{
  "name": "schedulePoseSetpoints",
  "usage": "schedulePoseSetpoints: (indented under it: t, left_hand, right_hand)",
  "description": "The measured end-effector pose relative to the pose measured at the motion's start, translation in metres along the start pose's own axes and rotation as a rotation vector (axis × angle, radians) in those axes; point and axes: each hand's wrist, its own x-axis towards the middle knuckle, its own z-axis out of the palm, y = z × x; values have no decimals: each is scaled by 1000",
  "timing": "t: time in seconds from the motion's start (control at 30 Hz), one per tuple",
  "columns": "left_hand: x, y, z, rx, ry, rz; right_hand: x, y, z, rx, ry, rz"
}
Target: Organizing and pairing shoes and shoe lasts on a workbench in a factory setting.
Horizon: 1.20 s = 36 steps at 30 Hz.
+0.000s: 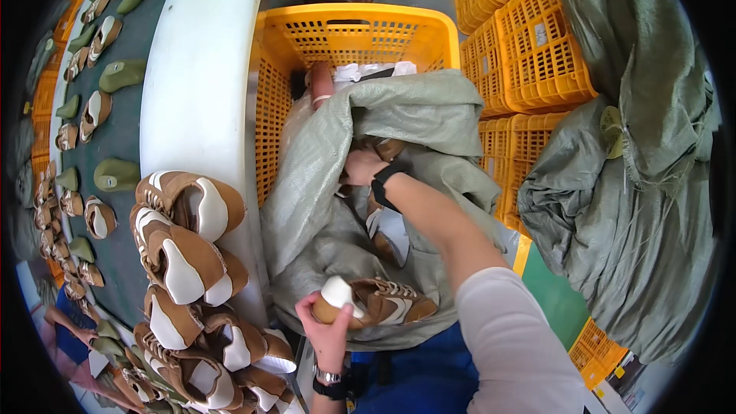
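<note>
Near the front of the open grey-green woven sack (pixel 307 215), my left hand (pixel 328 330) is closed round the white heel of a brown sneaker upper (pixel 395 303) with pale laces and a white side stripe. My right hand (pixel 364 167) reaches down into the sack's mouth, its fingers partly hidden by the folds. Other brown and white shoe uppers (pixel 389 241) show inside the sack below that wrist. What the right fingers touch, if anything, cannot be made out.
A yellow plastic basket (pixel 360 14) surrounds the sack. On the left, brown uppers (pixel 180 261) are piled on a white ledge (pixel 203 69), beside a dark green conveyor (pixel 123 123) carrying green shoe lasts (pixel 115 175) and uppers. Stacked yellow crates (pixel 540 38) and grey sacks (pixel 613 245) stand right. Another person's arm (pixel 73 330) shows lower left.
</note>
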Motion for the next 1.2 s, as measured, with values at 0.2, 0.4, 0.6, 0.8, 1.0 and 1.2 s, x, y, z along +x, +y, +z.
schedulePoseSetpoints:
  t: [0.2,0.4,0.6,0.8,1.0,1.2]
  left_hand:
    - [-27,38,-35,669,-349,159]
    - [-24,39,-44,805,-610,578]
    - [-55,19,-64,365,-549,386]
    - [-53,53,-53,409,-631,139]
    - [-70,30,-54,268,-710,14]
    - [-72,24,-63,201,-778,-52]
  right_hand:
    - [16,6,58,-199,-44,14]
    - [-114,-18,-42,-61,445,-349]
    - [-219,-74,-36,577,-5,-917]
    - [-215,-150,-11,873,3,-667]
    - [-104,-72,8,935,-117,-564]
    - [-36,32,118,-208,128,261]
